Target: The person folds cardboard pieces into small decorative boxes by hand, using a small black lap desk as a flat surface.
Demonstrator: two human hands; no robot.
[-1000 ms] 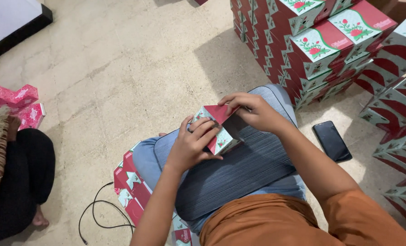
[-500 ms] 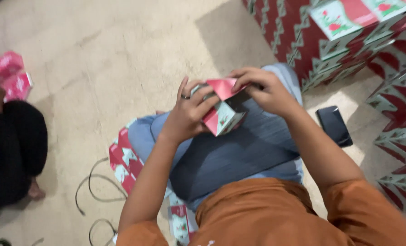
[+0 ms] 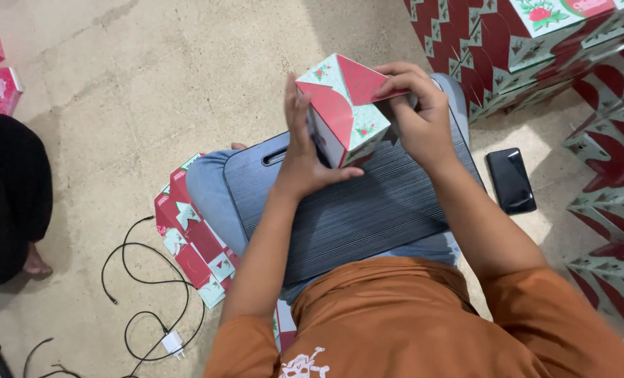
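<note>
The box [image 3: 343,108], low on the lap board [image 3: 368,210] a second ago, is now raised and nearly closed, left hand [image 3: 305,150] flat against its side, right hand [image 3: 420,112] pinching the last red flap, suggesting folding is almost done.

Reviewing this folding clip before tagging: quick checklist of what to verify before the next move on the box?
1. Box held by both hands: ok, left hand flat on its side, right hand at the top.
2. Top flaps closed: not ok, the red flap under the right fingers looks raised.
3. Box bottom closed: cannot tell, hidden.
4. Lap board beneath the box: ok.
5. Flat blanks within reach: ok, beside the left leg.
</note>
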